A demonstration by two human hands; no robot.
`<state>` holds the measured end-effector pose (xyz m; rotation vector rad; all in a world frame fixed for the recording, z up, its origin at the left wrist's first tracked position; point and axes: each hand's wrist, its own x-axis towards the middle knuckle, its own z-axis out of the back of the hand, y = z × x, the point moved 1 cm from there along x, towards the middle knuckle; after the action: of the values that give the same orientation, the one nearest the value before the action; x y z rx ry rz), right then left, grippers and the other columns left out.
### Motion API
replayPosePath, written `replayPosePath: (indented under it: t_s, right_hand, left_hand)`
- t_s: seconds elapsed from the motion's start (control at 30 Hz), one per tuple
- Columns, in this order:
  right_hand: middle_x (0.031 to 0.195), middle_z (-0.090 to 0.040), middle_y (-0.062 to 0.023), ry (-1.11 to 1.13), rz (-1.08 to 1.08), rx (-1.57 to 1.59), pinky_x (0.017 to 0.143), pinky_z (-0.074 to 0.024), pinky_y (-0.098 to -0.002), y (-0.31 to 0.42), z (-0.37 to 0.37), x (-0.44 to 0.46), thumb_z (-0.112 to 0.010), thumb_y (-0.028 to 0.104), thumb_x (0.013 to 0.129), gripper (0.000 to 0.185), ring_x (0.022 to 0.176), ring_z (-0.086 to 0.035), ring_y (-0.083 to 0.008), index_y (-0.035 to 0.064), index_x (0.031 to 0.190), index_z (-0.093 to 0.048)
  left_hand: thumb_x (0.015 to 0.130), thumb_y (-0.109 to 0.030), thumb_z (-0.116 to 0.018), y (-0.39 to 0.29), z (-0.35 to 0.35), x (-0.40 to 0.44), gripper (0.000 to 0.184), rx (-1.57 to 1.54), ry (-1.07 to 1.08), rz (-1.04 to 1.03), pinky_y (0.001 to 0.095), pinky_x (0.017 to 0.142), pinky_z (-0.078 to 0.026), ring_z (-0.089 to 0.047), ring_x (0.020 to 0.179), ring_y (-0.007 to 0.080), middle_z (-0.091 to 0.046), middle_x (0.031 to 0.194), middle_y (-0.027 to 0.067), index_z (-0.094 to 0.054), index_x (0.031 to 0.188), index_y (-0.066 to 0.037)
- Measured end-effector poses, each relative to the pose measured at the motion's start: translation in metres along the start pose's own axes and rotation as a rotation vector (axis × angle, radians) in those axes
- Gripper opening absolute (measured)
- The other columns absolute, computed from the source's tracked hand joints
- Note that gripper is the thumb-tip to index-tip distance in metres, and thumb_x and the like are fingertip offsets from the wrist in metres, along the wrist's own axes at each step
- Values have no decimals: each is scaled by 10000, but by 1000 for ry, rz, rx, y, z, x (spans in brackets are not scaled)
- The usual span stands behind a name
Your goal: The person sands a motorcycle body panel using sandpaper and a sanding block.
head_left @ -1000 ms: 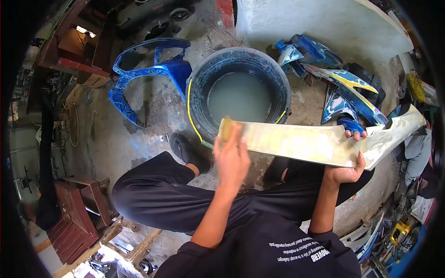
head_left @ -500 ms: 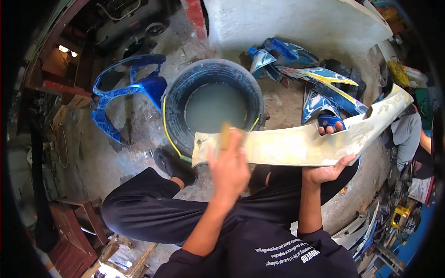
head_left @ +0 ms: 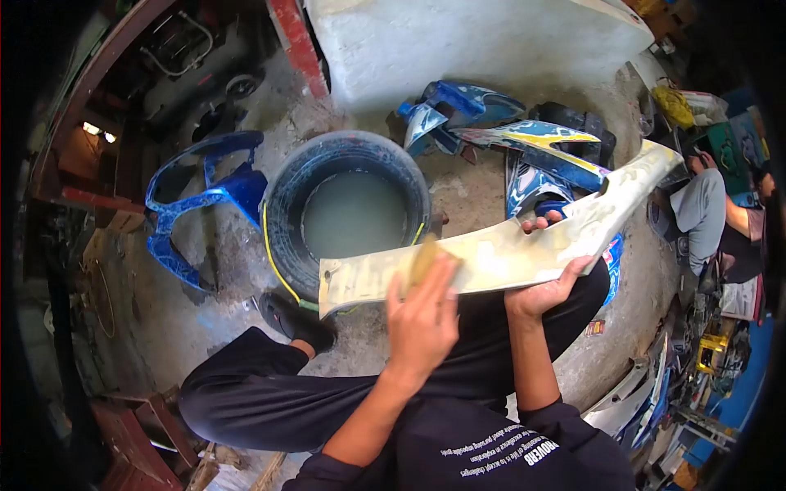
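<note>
A long cream motorcycle body panel [head_left: 491, 262] lies slanted above my lap, its left end overlapping the front of the bucket. My right hand [head_left: 542, 290] grips its lower edge, thumb in front and fingertips showing through at the upper edge. Against the panel's face, left of its middle, my left hand [head_left: 422, 319] presses a small tan sanding pad [head_left: 427, 258], blurred by motion. Pale, patchy marks cover the panel, and a small hole shows near its left end. Behind it stands a dark bucket [head_left: 278, 204] with cloudy water [head_left: 356, 217] inside.
A blue plastic frame [head_left: 237, 192] lies on the concrete floor left of the bucket. Blue and white painted fairings [head_left: 483, 106] rest behind at the right, near a white panel [head_left: 467, 41]. Another person's grey-clad leg [head_left: 700, 213] and clutter occupy the right edge.
My left hand and the sanding pad have slid right along the panel. The camera view has shifted, so bucket and floor objects appear lower and farther left. My right hand keeps its grip.
</note>
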<state>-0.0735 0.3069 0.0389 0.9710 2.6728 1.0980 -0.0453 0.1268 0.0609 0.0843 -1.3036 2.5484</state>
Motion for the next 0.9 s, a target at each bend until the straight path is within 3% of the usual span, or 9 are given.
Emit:
replayPosePath:
  t_s: [0.07, 0.13, 0.17, 0.43, 0.57, 0.7, 0.73, 0.83, 0.9]
  right_hand:
    - [1258, -507, -105, -17, 5, 3, 991, -462, -431, -1, -3, 3, -303, 631, 1008, 743, 1094, -543, -226, -2, 1389, -380]
    - [1259, -503, -114, -35, 0, 7, 987, -460, -443, -5, -13, 3, -308, 626, 1009, 741, 1086, -544, -230, -4, 1395, -366]
    - [1259, -503, -114, -34, 16, 11, 987, -460, -443, -8, -21, 4, -308, 626, 1009, 741, 1086, -544, -230, -4, 1395, -366]
    - [1288, -524, -141, -26, -38, 73, 1004, -458, -469, -39, -56, 2, -310, 580, 1027, 691, 1076, -563, -234, 37, 1453, -333]
    - [1252, -524, -138, -93, -57, 106, 1026, -449, -485, -53, -68, 4, -305, 579, 1029, 685, 1086, -561, -247, 19, 1421, -346]
    - [1232, -528, -150, -123, -98, 213, 1059, -430, -489, -69, -82, 11, -300, 554, 1039, 661, 1116, -555, -282, -2, 1394, -347]
    - [1256, -521, -153, -143, -88, 236, 1091, -405, -492, -72, -87, 12, -300, 539, 1044, 650, 1152, -542, -298, -8, 1393, -341]
    - [1273, -514, -154, -171, -116, 289, 1119, -380, -495, -73, -110, 9, -302, 536, 1044, 649, 1181, -529, -303, -8, 1395, -340]
    - [1280, -510, -156, -156, -162, 332, 1131, -367, -494, -73, -119, 5, -302, 535, 1044, 655, 1200, -521, -307, -14, 1398, -339]
  left_hand:
    - [990, -159, -523, 15, 11, -7, 348, 26, -54, -1, 477, 1087, -347, -636, 1133, 308, -644, 1290, 150, -611, 1295, -17]
    - [985, -158, -531, 30, 24, -17, 341, -111, -160, 305, 441, 1045, -386, -606, 1128, 358, -648, 1271, 178, -627, 1265, 10]
    - [991, -148, -510, 35, 32, -17, 349, -115, -150, 210, 404, 1027, -388, -594, 1083, 424, -641, 1254, 221, -611, 1246, 68]
    - [961, -108, -512, 13, 49, -25, 366, 29, -127, 34, 498, 1130, -275, -621, 1119, 284, -638, 1306, 127, -597, 1289, 30]
    - [972, -117, -470, 33, 61, -51, 316, -220, -518, 115, 389, 949, -439, -612, 1005, 347, -654, 1093, 200, -649, 1134, 88]
    - [997, -96, -495, 50, 63, -57, 299, -72, -758, 199, 336, 898, -451, -594, 1012, 259, -615, 1100, 179, -515, 1236, 83]
    - [994, -51, -508, 54, 64, -54, 285, -417, -738, 278, 314, 896, -448, -575, 1030, 222, -574, 1181, 171, -456, 1255, 52]
    - [1008, -56, -508, 66, 90, -42, 300, -611, -667, 519, 308, 927, -442, -563, 1067, 206, -567, 1208, 156, -425, 1280, 40]
    - [993, -52, -537, 95, 114, -30, 320, -263, -648, 318, 316, 889, -480, -581, 1032, 196, -586, 1180, 154, -444, 1281, 53]
